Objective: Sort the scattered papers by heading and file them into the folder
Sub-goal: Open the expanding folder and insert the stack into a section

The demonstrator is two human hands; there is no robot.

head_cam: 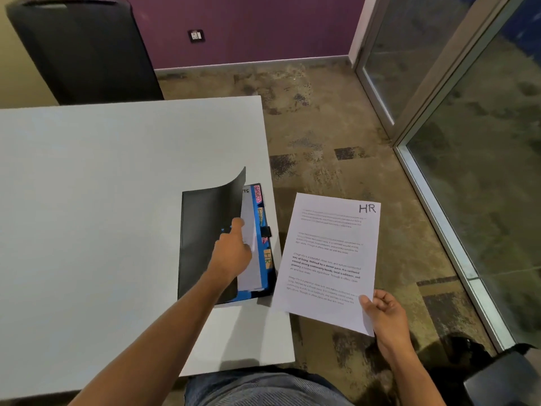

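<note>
A black plastic folder (pixel 205 238) with blue tabbed dividers lies at the right edge of the white desk (pixel 102 200). The left hand (pixel 231 253) reaches into it, fingers (pixel 237 223) curled around the lifted black cover, holding it raised off the white sheets inside. Just right of the folder, beyond the desk edge, the right hand (pixel 386 316) pinches the lower corner of a white printed sheet headed "HR" (pixel 328 259), thumb on top.
</note>
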